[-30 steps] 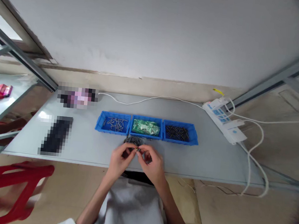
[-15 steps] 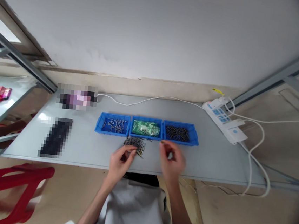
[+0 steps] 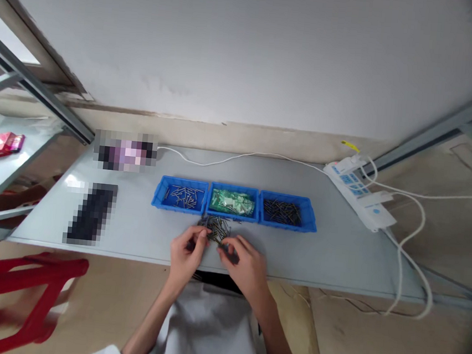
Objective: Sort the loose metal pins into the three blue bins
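Observation:
Three blue bins stand in a row on the grey table (image 3: 329,253): the left bin (image 3: 180,195) holds silver pins, the middle bin (image 3: 232,202) green packets, the right bin (image 3: 286,211) dark pins. A loose pile of dark pins (image 3: 215,227) lies in front of the middle bin. My left hand (image 3: 185,254) is closed in a pinch at the pile's near left edge. My right hand (image 3: 244,266) is closed, its fingertips pinching at the pile's near right edge. What either pinch holds is too small to make out.
A white power strip (image 3: 359,194) with white cables lies at the table's back right. A dark blurred object (image 3: 91,213) and a pink blurred one (image 3: 125,151) sit on the left. A red plastic stool (image 3: 15,300) stands at lower left. A metal shelf holds a red box (image 3: 1,144).
My right hand swung out right toward the dark-pin bin half a second ago and has come back to the pile beside my left hand. My left hand stayed at the pile.

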`<state>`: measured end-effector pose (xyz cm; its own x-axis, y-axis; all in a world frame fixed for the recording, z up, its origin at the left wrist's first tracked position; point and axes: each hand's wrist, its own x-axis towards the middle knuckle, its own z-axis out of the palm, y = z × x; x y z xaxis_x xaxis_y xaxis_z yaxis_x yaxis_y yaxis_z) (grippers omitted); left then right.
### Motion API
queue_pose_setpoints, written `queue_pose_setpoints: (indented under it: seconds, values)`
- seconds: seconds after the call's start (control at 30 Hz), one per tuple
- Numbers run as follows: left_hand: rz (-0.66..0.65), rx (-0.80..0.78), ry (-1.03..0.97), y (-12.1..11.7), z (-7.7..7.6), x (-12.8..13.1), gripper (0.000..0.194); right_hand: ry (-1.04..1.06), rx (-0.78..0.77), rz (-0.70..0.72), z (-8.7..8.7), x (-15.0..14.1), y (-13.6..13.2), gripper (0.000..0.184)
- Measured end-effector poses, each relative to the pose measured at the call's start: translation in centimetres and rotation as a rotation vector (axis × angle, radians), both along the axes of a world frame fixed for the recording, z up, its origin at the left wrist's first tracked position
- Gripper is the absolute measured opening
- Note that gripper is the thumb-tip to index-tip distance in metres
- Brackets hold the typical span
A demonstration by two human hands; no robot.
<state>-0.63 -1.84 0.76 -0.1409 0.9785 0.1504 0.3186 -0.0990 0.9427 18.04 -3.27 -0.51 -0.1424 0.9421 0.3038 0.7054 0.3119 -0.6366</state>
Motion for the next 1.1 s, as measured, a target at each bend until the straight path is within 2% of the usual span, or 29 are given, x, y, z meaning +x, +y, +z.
queue_pose_setpoints:
  seconds: [0.17, 0.3, 0.43, 0.57, 0.9, 1.1]
  values:
    - [-0.016, 0.012, 0.002, 0.0, -0.1, 0.1, 0.032, -0.053, -0.021, 0.017, 0.1, -0.3, 0.2, 0.019]
    - [-0.048, 0.026, 0.022, 0.2, -0.4, 0.1, 0.028, 0.086, 0.001, 0.023, 0.3, -0.1, 0.3, 0.017]
    - [-0.205, 0.067, 0.129, 0.4, -0.8, 0.0, 0.023, 0.288, 0.015, 0.008, 0.7, -0.6, 0.5, 0.011]
    - [-0.308, 0.166, 0.252, 0.2, -1.0, 0.1, 0.021, 0.364, 0.004, 0.015, 0.7, -1.5, 1.0, 0.010]
    - [-0.304, 0.167, 0.277, 0.3, -1.4, 0.2, 0.016, 0.418, -0.035, 0.058, 0.9, -1.5, 0.9, 0.013]
    - [-0.302, 0.198, 0.285, 0.2, -1.6, 0.2, 0.014, 0.412, -0.011, 0.014, 0.4, -1.7, 0.7, 0.012]
